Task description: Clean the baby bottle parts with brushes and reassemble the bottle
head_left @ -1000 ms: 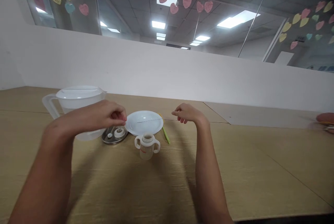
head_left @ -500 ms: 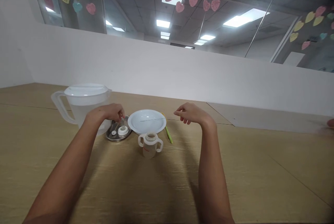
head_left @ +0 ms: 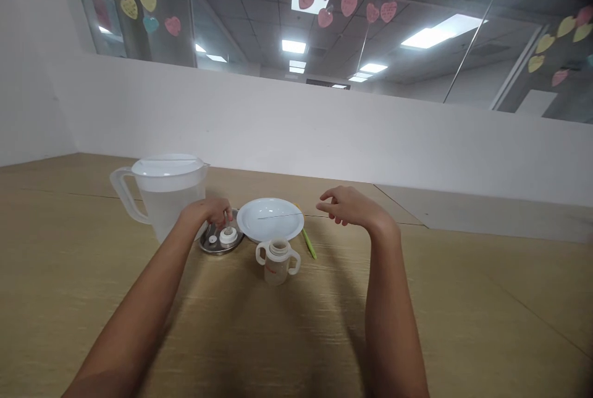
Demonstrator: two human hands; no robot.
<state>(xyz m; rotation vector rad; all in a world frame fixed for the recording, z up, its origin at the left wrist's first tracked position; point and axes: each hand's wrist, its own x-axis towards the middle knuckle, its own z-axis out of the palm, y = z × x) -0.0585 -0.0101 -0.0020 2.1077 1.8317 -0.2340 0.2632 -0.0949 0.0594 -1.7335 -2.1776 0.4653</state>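
Observation:
My left hand [head_left: 217, 211] reaches over a small metal tray [head_left: 220, 251]. Its fingers are closed at the top of a small translucent piece that rises from a white ring-shaped cap [head_left: 228, 237]. A small white disc [head_left: 212, 240] lies beside the cap. My right hand [head_left: 349, 205] hovers right of the white bowl [head_left: 252, 225], thumb and fingers apart, with nothing clearly visible in them. A thin dark rod [head_left: 280, 216] crosses the bowl towards that hand; whether they touch is unclear. In front of the bowl stands a two-handled baby bottle [head_left: 277, 268], its mouth uncovered.
A large lidded translucent pitcher [head_left: 169, 194] stands at the back left, partly behind my left hand. A green-handled tool [head_left: 309, 245] lies beside the bowl, partly hidden by it. Behind the wooden table [head_left: 463, 299] runs a white wall [head_left: 278, 120] below glass.
The whole view has shifted, so the table things appear slightly further right and lower. My right hand's thumb and fingers look a little further apart. My left hand stays over the tray.

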